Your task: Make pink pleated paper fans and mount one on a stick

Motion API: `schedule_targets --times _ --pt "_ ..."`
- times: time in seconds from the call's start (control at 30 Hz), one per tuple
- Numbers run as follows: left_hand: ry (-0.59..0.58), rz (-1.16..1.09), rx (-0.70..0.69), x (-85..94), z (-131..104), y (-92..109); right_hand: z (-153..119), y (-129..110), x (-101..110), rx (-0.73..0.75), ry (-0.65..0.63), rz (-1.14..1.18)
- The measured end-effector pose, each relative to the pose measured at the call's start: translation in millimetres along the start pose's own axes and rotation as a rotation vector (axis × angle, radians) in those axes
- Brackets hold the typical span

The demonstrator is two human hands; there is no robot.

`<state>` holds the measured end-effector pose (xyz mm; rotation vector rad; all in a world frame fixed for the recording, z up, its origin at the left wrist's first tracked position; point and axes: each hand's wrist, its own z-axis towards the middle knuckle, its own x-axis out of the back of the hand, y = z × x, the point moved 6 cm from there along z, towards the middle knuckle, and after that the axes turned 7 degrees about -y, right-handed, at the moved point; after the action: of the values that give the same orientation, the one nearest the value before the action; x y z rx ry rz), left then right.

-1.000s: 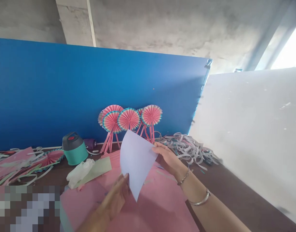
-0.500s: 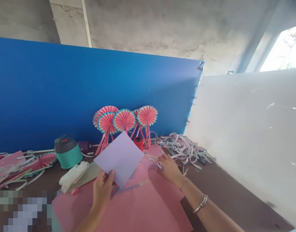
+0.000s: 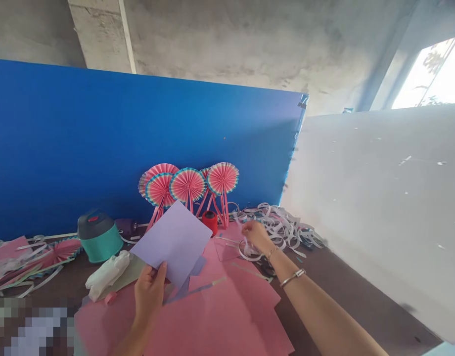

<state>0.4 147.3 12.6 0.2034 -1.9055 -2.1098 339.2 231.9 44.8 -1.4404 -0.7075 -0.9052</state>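
Observation:
My left hand [image 3: 150, 287] grips the lower corner of a lilac paper square [image 3: 175, 240], thumb on top, and holds it tilted above the pink paper sheets [image 3: 212, 321]. At the right, my right hand [image 3: 256, 236] is closed in a pinch, with a thin pale paper strip [image 3: 247, 248] hanging from the fingers. It hovers at the near left side of a heap of curled paper strips [image 3: 283, 222]. The fingertips are partly blurred. Pink pleated paper rosettes [image 3: 188, 184] with blue edges stand on pink paper legs behind the lilac square.
Against the blue panel [image 3: 82, 138] are a teal and black container [image 3: 100, 237], a purple cylindrical object [image 3: 126, 226] and a red roll-shaped object [image 3: 209, 222]. A crumpled white plastic bag [image 3: 108, 273] lies at left, near more strips [image 3: 38, 269]. A white wall [image 3: 379, 198] bounds the right side.
My right hand has lifted off the pink paper and moved up toward the strip heap, with a pale strip now hanging from it. My left hand still holds the lilac square, slightly farther left.

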Motion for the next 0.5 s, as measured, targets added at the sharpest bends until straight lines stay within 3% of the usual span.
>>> schedule_targets --times 0.07,0.13,0.2,0.33,0.5 --pt "0.002 0.007 0.017 -1.0 -1.4 -0.4 4.2 12.5 21.5 -0.078 0.113 -0.089" --pt "0.006 0.012 0.056 -2.6 -3.1 -1.9 4.1 16.5 27.7 -0.079 0.135 -0.197" --pt "-0.001 -0.002 0.087 -5.0 -4.3 -3.5 2.0 11.6 15.8 -0.015 0.055 -0.288" --pt "-0.042 -0.033 0.035 -8.7 -3.2 -3.5 -1.2 -10.6 -27.6 0.112 -0.174 -0.397" --pt "-0.016 0.073 0.001 -5.6 0.2 -8.9 15.4 -27.8 -51.4 0.084 -0.303 -0.493"
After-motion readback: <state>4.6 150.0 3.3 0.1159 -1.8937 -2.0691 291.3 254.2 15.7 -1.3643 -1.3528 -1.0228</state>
